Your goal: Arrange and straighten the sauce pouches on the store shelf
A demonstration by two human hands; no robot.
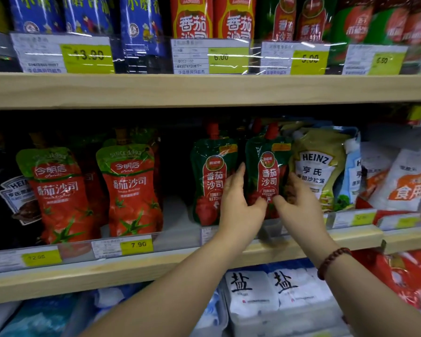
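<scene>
On the middle shelf (131,276) stand two dark green tomato ketchup pouches with red caps. My left hand (238,205) and my right hand (299,205) both grip the right green pouch (267,171) at its lower sides, thumbs meeting on its front. That pouch stands upright. The left green pouch (210,176) stands just beside my left hand, its lower right corner hidden by my fingers. Further left stand two red ketchup pouches (129,190) with green tops. A yellow-green Heinz salad dressing pouch (319,166) leans right of the held one.
A gap of bare shelf lies between the red pouches and the green ones. Clear price-tag strips (136,246) run along the shelf front. Salt bags (260,295) fill the shelf below; more ketchup pouches (192,18) stand above. White and orange bags (404,183) crowd the far right.
</scene>
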